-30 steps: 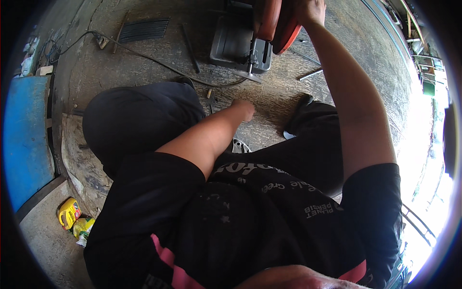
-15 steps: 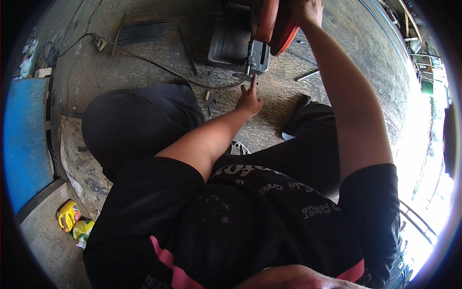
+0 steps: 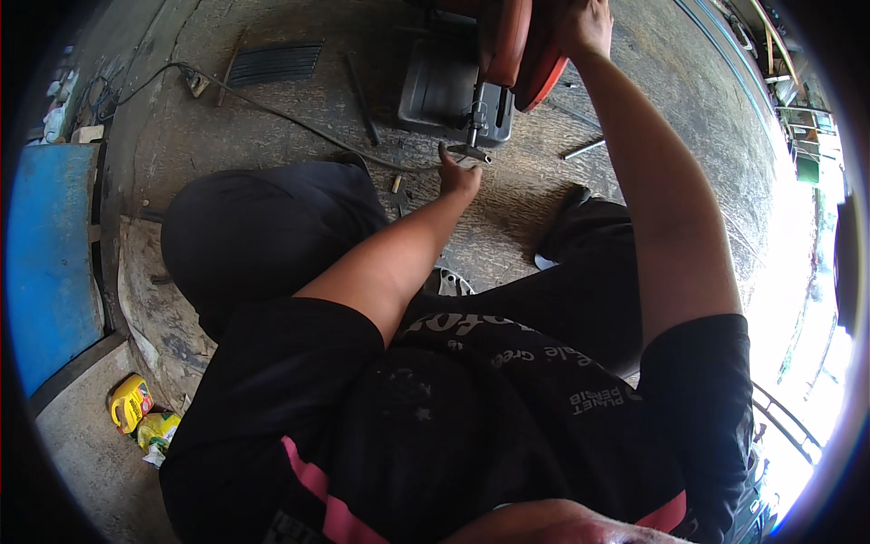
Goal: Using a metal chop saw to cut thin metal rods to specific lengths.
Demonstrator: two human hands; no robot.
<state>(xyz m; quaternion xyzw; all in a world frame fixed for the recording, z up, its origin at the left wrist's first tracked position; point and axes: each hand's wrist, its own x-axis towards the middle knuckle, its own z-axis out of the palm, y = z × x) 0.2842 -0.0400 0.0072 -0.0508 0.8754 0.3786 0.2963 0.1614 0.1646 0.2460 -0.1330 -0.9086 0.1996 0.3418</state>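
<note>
A red cut-off saw point(image 3: 509, 45) stands at the top of the view on a black base point(image 3: 439, 95). At the base's near edge a metal clamp screw ends in a T-shaped crank handle point(image 3: 471, 152). My left hand point(image 3: 460, 179) is at this handle, thumb and fingers closed around its left part. My right hand point(image 3: 587, 32) reaches up to the saw's right side beside the red guard point(image 3: 542, 77). Its fingers curl over the saw's upper part, partly cut off by the picture's edge; the part under them is hidden.
A dark cable point(image 3: 299, 122) runs over the worn floor from the left. Dark flat bars point(image 3: 275, 63) and a thin bar point(image 3: 363, 100) lie left of the saw; a short metal tube point(image 3: 583, 150) lies right. A blue panel point(image 3: 56, 254) and yellow container point(image 3: 130, 402) are at far left.
My left hand has shifted slightly left and closed on the crank handle, which has turned to another angle. The right hand stays on the saw.
</note>
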